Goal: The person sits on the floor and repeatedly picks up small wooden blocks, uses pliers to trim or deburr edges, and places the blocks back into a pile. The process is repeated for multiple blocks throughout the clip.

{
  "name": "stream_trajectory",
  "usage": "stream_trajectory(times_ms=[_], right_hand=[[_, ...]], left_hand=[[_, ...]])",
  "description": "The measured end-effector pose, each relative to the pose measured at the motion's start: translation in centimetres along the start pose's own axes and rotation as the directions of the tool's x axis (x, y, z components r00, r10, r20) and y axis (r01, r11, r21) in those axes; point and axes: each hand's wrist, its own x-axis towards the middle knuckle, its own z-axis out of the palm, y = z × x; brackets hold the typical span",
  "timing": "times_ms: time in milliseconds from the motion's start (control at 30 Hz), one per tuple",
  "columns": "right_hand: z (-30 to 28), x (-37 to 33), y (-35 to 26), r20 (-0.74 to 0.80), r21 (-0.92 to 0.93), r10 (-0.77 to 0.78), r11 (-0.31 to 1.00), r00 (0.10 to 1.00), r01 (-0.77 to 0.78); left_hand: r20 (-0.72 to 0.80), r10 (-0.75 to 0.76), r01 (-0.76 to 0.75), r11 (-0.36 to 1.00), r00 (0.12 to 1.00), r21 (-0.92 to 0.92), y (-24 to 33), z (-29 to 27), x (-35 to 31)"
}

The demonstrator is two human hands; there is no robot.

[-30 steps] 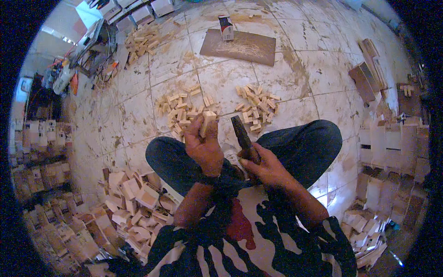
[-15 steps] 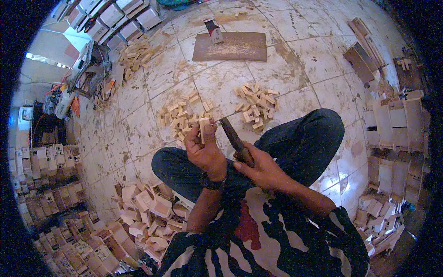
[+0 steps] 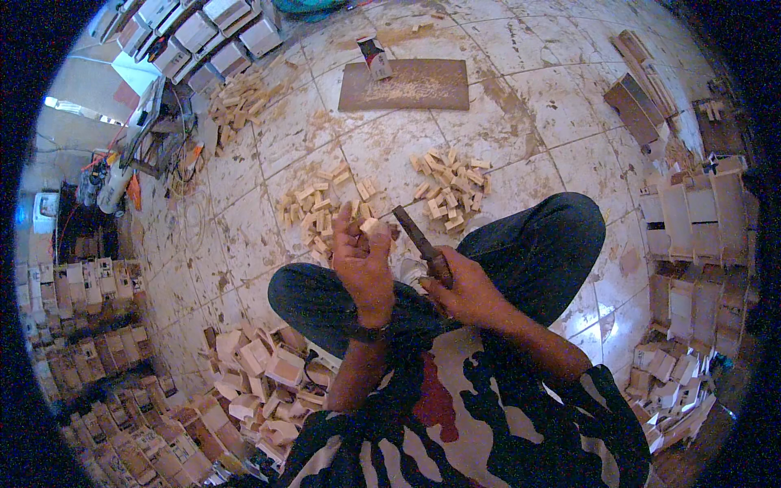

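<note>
While the left hand (image 3: 364,275) is pinching a small wooden block (image 3: 370,226) above the floor (image 3: 390,134), near the left pile of blocks (image 3: 311,199), the right hand (image 3: 468,288) is gripping a dark, bar-like tool (image 3: 417,237), whose far end is pointing toward the block without seeming to touch it. Careful work is probably depending on steady pinching, fingertips clear of the tool's end (a firm wrist is likely helping too). Fingers are covering much of the block, and dimness is obscuring the tool's exact kind.
</note>
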Motion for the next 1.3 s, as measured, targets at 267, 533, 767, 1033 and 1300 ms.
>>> stream_trajectory(times_ms=[267,533,767,1033,1300], right_hand=[[-1.6,0.5,0.8,-0.020,-0.169,-0.065,0.984,0.998,0.061],[0.3,2.7,3.2,-0.157,-0.654,-0.330,0.741,0.931,0.152],[0.7,4.7,4.5,-0.149,-0.838,-0.434,0.532,0.888,0.119],[-0.8,2.1,3.6,0.029,-0.056,-0.199,0.978,0.980,0.200],[-2.0,1.4,1.6,0.341,0.216,-0.037,0.976,0.939,-0.040]], left_hand=[[0.275,-0.048,-0.083,0.892,0.960,0.445,2.1,-1.2,0.5],[0.145,0.014,-0.086,0.857,0.989,0.507,1.7,-0.9,0.2],[0.172,-0.205,0.135,0.927,0.964,0.350,0.1,-1.2,1.2],[0.181,-0.316,0.325,0.945,0.931,-0.022,-0.4,-0.6,0.6],[0.290,-0.055,0.033,0.996,0.955,0.081,-1.1,-1.2,0.2]])
